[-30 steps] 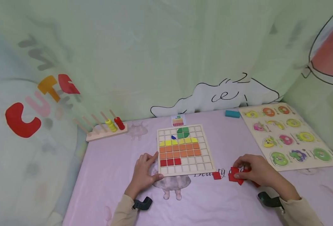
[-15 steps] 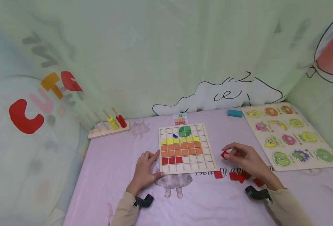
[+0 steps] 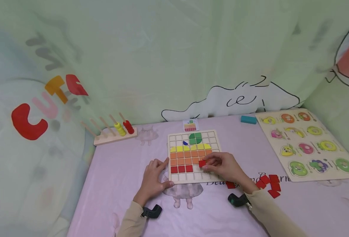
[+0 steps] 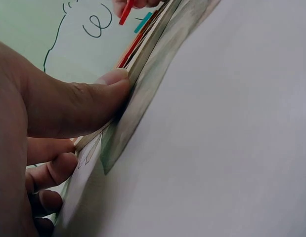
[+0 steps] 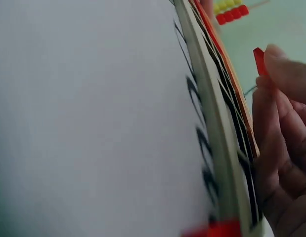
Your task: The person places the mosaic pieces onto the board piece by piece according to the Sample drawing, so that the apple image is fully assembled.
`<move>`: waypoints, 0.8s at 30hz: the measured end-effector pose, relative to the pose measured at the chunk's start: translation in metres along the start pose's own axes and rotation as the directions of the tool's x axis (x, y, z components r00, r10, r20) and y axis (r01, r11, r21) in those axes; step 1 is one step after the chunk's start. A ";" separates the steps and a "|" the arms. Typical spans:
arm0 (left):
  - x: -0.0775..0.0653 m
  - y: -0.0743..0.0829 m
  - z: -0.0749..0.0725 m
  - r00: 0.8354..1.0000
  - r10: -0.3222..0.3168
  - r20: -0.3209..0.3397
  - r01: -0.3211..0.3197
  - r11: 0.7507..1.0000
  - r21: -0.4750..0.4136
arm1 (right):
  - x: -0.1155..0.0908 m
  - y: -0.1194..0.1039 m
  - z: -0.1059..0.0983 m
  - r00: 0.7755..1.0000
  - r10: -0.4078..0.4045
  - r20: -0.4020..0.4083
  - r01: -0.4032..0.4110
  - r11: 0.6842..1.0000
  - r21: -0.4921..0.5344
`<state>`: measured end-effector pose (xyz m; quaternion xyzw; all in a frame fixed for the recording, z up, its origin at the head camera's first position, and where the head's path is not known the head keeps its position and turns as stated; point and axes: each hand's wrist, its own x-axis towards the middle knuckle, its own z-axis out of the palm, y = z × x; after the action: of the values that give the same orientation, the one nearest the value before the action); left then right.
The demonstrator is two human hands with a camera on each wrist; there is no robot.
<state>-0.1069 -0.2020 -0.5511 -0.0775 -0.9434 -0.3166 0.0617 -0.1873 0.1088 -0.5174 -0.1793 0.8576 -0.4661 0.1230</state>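
A wooden grid board (image 3: 181, 177) lies on the table, with green, blue, yellow, orange and red pieces on it. Three red tiles (image 3: 181, 169) line the left of its lower part. My left hand (image 3: 151, 180) steadies the near left corner, index finger at the left edge and thumb (image 4: 101, 94) against the front edge. Over the board, my right hand (image 3: 224, 167) pinches a red square tile (image 3: 202, 163) between thumb and fingers; the tile (image 5: 259, 60) stands tilted in the right wrist view. The hand covers part of the board's right side.
Loose red tiles (image 3: 274, 178) lie to the right, one under the right wrist. A pattern card (image 3: 190, 125) sits behind the board. A peg stand with beads (image 3: 115, 137) is far left; a teal block (image 3: 248, 119) and fruit puzzle (image 3: 308, 163) are at right.
My right hand has picked a red tile from the pile, lifted it and carried it left over the board. The loose tiles now lie spread out. The left hand stays at the corner.
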 end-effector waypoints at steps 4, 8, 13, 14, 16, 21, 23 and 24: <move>0.001 0.000 0.001 1.000 -0.002 0.003 0.002 1.000 0.004 | 0.006 -0.007 0.009 0.998 -0.047 0.036 0.049 0.997 -0.064; 0.001 0.001 0.001 1.000 -0.004 0.001 0.004 1.000 -0.001 | 0.009 -0.012 0.013 0.997 -0.060 0.048 0.067 0.988 -0.141; 0.000 0.001 0.001 1.000 -0.004 0.002 0.004 1.000 -0.008 | 0.008 -0.019 0.016 0.997 -0.072 0.027 0.076 0.977 -0.199; 0.000 0.001 0.001 1.000 -0.004 0.001 0.004 1.000 -0.008 | 0.008 -0.019 0.016 0.997 -0.080 0.023 0.082 0.976 -0.202; 0.001 0.001 0.001 1.000 -0.004 -0.002 0.004 1.000 -0.005 | 0.008 -0.020 0.016 0.995 -0.096 0.012 0.097 0.974 -0.206; 0.001 0.001 0.000 1.000 -0.008 -0.003 0.008 1.000 -0.005 | 0.010 -0.018 0.019 0.992 -0.125 0.003 0.122 0.965 -0.233; 0.000 0.001 0.001 1.000 -0.010 -0.001 0.010 1.000 -0.006 | 0.010 -0.018 0.020 0.992 -0.124 0.006 0.121 0.962 -0.246; 0.000 0.001 0.001 1.000 -0.011 0.000 0.011 1.000 -0.005 | 0.011 -0.018 0.020 0.993 -0.120 0.009 0.118 0.961 -0.251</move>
<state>-0.1073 -0.2010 -0.5513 -0.0725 -0.9430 -0.3192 0.0600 -0.1860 0.0802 -0.5136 -0.2432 0.8978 -0.3607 0.0683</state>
